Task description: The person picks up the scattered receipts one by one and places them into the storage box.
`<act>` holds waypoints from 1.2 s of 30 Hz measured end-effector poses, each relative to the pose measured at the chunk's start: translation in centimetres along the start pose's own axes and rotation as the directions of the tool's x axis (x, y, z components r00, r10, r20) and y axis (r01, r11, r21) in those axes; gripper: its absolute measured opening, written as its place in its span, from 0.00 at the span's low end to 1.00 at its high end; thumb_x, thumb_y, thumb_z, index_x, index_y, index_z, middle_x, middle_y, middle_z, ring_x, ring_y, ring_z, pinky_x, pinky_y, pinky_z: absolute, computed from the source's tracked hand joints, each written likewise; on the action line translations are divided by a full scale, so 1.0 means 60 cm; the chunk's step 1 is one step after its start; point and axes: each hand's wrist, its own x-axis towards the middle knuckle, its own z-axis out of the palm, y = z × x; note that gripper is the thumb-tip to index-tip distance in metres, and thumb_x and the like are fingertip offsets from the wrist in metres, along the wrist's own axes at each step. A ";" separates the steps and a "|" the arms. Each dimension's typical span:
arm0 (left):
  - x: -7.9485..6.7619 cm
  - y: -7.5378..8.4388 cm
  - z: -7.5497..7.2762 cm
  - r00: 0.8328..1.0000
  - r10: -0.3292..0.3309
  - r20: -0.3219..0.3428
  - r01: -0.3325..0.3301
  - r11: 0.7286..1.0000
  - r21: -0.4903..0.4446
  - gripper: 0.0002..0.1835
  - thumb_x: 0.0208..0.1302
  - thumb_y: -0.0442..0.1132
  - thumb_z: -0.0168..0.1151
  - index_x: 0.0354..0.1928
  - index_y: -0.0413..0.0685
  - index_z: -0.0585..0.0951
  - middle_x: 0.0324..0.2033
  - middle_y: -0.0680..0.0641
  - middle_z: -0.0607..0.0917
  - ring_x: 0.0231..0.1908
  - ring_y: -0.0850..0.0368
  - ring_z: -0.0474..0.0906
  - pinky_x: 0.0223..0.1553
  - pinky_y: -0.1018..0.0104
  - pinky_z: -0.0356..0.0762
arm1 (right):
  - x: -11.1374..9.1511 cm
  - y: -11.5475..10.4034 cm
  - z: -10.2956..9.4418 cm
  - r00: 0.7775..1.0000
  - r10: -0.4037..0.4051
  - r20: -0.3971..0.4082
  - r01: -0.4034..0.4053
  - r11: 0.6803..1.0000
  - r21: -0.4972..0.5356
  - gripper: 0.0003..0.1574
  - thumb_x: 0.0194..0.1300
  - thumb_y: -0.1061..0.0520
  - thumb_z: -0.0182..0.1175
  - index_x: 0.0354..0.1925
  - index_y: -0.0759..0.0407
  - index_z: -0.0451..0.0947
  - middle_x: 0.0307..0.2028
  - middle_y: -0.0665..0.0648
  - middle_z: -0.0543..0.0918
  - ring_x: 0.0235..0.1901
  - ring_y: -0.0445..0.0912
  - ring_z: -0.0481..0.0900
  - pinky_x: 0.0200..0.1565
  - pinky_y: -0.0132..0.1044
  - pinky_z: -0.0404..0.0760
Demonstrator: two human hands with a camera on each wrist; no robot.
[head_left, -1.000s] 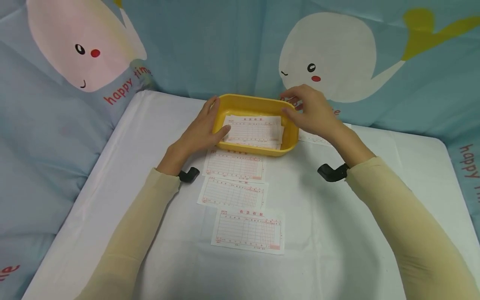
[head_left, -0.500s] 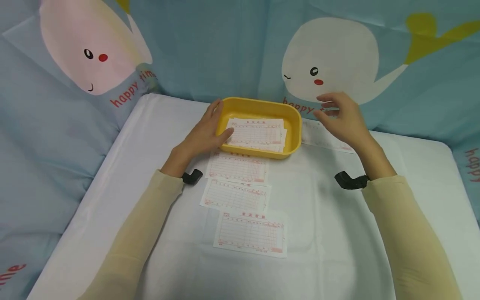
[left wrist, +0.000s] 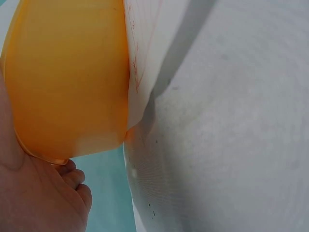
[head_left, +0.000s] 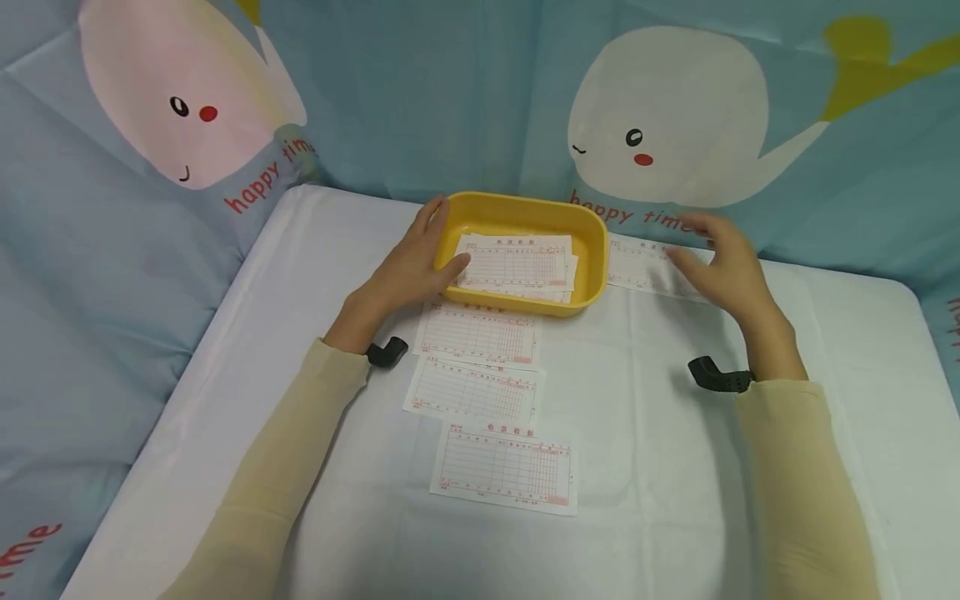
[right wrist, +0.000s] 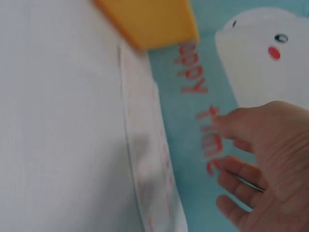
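A yellow plastic basket stands near the back of the table with several white receipt slips printed in red inside. My left hand grips its left end, thumb over the rim and fingers along the outside. In the left wrist view, the fingertips curl behind the basket's rim. My right hand hovers with relaxed, parted fingers over another receipt slip lying right of the basket. Nothing is between its fingers in the right wrist view, where that slip lies along the table's back edge.
Three more receipt slips lie in a column before the basket: one partly under its front, a middle slip and a front slip. White cloth covers the table. A blue whale-print curtain hangs behind and at the left.
My right hand has left the basket's right end and moved right, over the slip there, which is now more exposed. My left hand stays on the basket.
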 end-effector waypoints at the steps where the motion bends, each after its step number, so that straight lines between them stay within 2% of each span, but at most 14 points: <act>1: 0.000 0.000 0.000 1.000 0.002 0.001 -0.002 1.000 -0.003 0.52 0.77 0.63 0.52 0.87 0.52 0.37 0.87 0.50 0.37 0.85 0.45 0.47 0.83 0.43 0.55 | -0.003 0.007 -0.001 1.000 0.021 0.012 -0.021 1.000 -0.019 0.40 0.77 0.49 0.62 0.79 0.59 0.64 0.77 0.69 0.67 0.77 0.68 0.63 0.75 0.69 0.62; 4: 0.001 0.001 0.001 1.000 0.014 0.004 -0.014 1.000 -0.013 0.52 0.77 0.63 0.52 0.87 0.52 0.37 0.87 0.50 0.38 0.85 0.46 0.48 0.83 0.43 0.55 | -0.014 0.027 -0.006 0.996 0.088 0.020 -0.087 0.995 -0.045 0.43 0.77 0.46 0.60 0.81 0.57 0.61 0.80 0.70 0.62 0.80 0.70 0.57 0.76 0.73 0.57; 7: 0.004 0.002 0.003 1.000 0.028 0.000 -0.028 0.999 -0.015 0.51 0.77 0.63 0.52 0.87 0.52 0.37 0.87 0.50 0.38 0.85 0.46 0.48 0.83 0.44 0.55 | -0.022 0.041 -0.007 0.990 0.138 -0.013 -0.138 0.990 -0.032 0.43 0.77 0.45 0.60 0.81 0.57 0.61 0.81 0.70 0.59 0.81 0.70 0.54 0.76 0.73 0.55; 10: 0.006 0.003 0.003 0.999 0.032 -0.003 -0.032 0.999 -0.007 0.51 0.77 0.63 0.51 0.87 0.51 0.36 0.87 0.50 0.38 0.85 0.46 0.48 0.83 0.44 0.54 | -0.024 0.051 -0.005 0.988 0.153 -0.029 -0.153 0.988 -0.029 0.43 0.77 0.46 0.60 0.81 0.60 0.61 0.81 0.72 0.58 0.81 0.71 0.54 0.77 0.72 0.54; 15: 0.004 0.004 0.000 1.000 0.017 -0.004 -0.017 1.000 0.006 0.51 0.77 0.62 0.51 0.87 0.51 0.37 0.87 0.49 0.38 0.85 0.45 0.48 0.83 0.44 0.54 | -0.022 0.060 0.001 0.987 0.159 0.009 -0.158 0.985 -0.073 0.45 0.77 0.47 0.60 0.82 0.62 0.58 0.81 0.75 0.56 0.81 0.73 0.52 0.78 0.73 0.52; 23: 0.002 0.002 -0.003 1.000 0.011 -0.001 -0.011 1.000 0.000 0.51 0.77 0.62 0.52 0.87 0.51 0.37 0.87 0.50 0.38 0.85 0.46 0.48 0.83 0.44 0.54 | -0.025 0.072 0.005 0.973 0.213 0.085 -0.203 0.972 -0.117 0.50 0.77 0.44 0.60 0.83 0.64 0.52 0.82 0.75 0.51 0.81 0.74 0.49 0.78 0.73 0.51; 27: 0.003 0.002 0.000 1.000 0.012 0.003 -0.012 1.000 -0.005 0.51 0.77 0.63 0.52 0.87 0.52 0.37 0.87 0.50 0.38 0.85 0.46 0.48 0.83 0.44 0.55 | -0.027 0.079 0.006 0.975 0.212 0.065 -0.203 0.972 -0.116 0.49 0.77 0.44 0.59 0.82 0.66 0.53 0.82 0.75 0.52 0.81 0.74 0.49 0.78 0.72 0.51; 32: 0.003 0.002 -0.001 1.000 0.014 -0.004 -0.014 1.000 0.010 0.51 0.77 0.62 0.52 0.87 0.51 0.37 0.87 0.49 0.38 0.85 0.45 0.49 0.83 0.44 0.55 | -0.022 0.087 0.012 0.985 0.168 0.033 -0.164 0.981 -0.102 0.49 0.76 0.47 0.59 0.81 0.69 0.53 0.81 0.76 0.55 0.81 0.73 0.51 0.79 0.70 0.51; 36: 0.003 0.000 0.000 1.000 0.012 -0.006 -0.012 1.000 0.009 0.51 0.77 0.61 0.52 0.87 0.50 0.37 0.87 0.48 0.39 0.85 0.45 0.49 0.83 0.44 0.55 | -0.020 0.085 0.018 0.987 0.158 0.030 -0.154 0.983 -0.095 0.51 0.76 0.47 0.60 0.82 0.69 0.50 0.81 0.76 0.54 0.81 0.73 0.50 0.80 0.70 0.50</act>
